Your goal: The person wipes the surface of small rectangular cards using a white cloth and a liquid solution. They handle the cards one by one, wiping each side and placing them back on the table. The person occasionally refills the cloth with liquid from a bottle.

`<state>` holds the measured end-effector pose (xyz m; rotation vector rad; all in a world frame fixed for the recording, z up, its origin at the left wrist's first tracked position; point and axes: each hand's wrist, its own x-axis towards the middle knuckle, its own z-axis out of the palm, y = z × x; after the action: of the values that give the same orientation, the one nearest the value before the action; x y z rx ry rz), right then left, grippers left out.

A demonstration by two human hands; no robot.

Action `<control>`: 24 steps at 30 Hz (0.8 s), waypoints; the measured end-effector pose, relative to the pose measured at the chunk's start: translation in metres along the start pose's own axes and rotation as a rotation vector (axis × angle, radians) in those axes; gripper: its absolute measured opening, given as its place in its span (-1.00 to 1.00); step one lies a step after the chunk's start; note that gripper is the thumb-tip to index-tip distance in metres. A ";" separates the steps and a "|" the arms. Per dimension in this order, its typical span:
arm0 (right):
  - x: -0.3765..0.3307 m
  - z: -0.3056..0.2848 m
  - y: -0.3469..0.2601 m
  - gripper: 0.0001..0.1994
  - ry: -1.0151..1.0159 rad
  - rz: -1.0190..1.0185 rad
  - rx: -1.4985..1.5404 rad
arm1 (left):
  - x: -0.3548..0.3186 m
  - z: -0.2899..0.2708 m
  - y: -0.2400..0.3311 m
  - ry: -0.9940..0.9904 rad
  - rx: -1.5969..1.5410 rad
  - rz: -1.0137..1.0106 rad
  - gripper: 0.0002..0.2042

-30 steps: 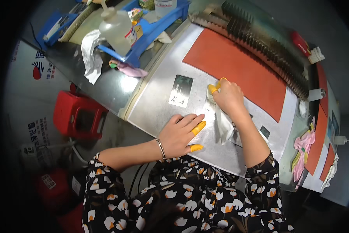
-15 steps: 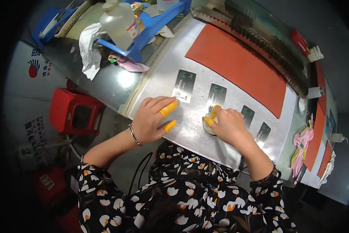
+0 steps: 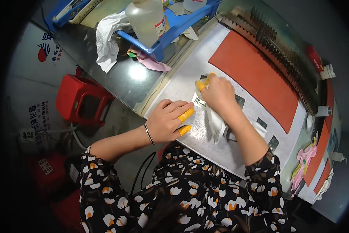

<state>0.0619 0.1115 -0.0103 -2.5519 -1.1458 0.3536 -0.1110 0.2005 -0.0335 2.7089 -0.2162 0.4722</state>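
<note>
A pale, speckled metal bench [image 3: 205,139] curves across the view, its edges bent by the lens. An orange-red mat [image 3: 256,77] lies flat on its far half, and beyond the mat runs a row of dark comb-like teeth [image 3: 283,58]. Several small dark square plates [image 3: 273,143] sit in a line on the bare metal between mat and near edge. To the left, a lower glossy grey shelf [image 3: 131,77] catches a bright glare. Below it, on a dim concrete floor, stands a red plastic stool [image 3: 79,101].

The left hand [image 3: 166,121] lies flat and open on the bench edge, palm down, with orange rubber cots on two fingertips [image 3: 187,115]; a thin bangle [image 3: 148,134] circles the wrist. The right hand [image 3: 217,93] is closed around a crumpled white cloth [image 3: 217,124], which trails down toward the person, and presses it on a small shiny plate [image 3: 199,101] that lies on the bench just beyond the left fingertips. Orange cots also cover its thumb and forefinger.

On the shelf sits a blue plastic tray [image 3: 178,29] holding a cloudy plastic bottle [image 3: 145,19] with a small white and red label. A white rag [image 3: 106,39] hangs over the tray's left end, and a pink scrap [image 3: 153,62] lies beside it. A grey panel [image 3: 30,77] at far left bears a red and blue round logo. Pink and yellow cloths [image 3: 304,159] hang at the bench's right end.
</note>
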 end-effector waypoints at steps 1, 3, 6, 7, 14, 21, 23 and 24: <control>-0.008 0.003 -0.005 -0.67 -0.032 0.020 -0.004 | -0.003 0.001 0.001 0.022 0.003 -0.004 -0.59; -0.024 0.005 -0.008 -0.68 -0.054 -0.022 0.021 | -0.003 -0.001 0.001 0.077 -0.049 -0.007 -0.62; -0.046 0.005 -0.015 -0.70 -0.135 0.005 0.004 | -0.005 0.000 -0.003 0.166 -0.182 -0.044 -0.60; -0.052 0.005 -0.016 -0.70 -0.171 -0.004 0.010 | -0.006 0.000 -0.004 0.192 -0.193 -0.089 -0.61; -0.114 -0.024 0.009 -0.75 -0.340 -0.186 0.222 | -0.002 -0.004 -0.017 0.158 -0.271 -0.275 -0.28; -0.217 -0.045 0.093 -0.84 -0.158 0.297 0.795 | 0.067 -0.011 -0.026 -0.154 -0.032 -0.072 -0.03; -0.244 -0.044 0.115 -0.87 -0.004 0.386 0.907 | 0.082 -0.007 -0.029 -0.257 0.008 -0.073 0.00; -0.257 -0.044 0.124 -0.88 0.074 0.427 0.960 | 0.087 -0.010 -0.029 -0.307 0.024 -0.076 -0.02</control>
<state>-0.0049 -0.1688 0.0061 -1.8684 -0.2442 0.6951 -0.0265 0.2231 -0.0040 2.7906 -0.1896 0.0351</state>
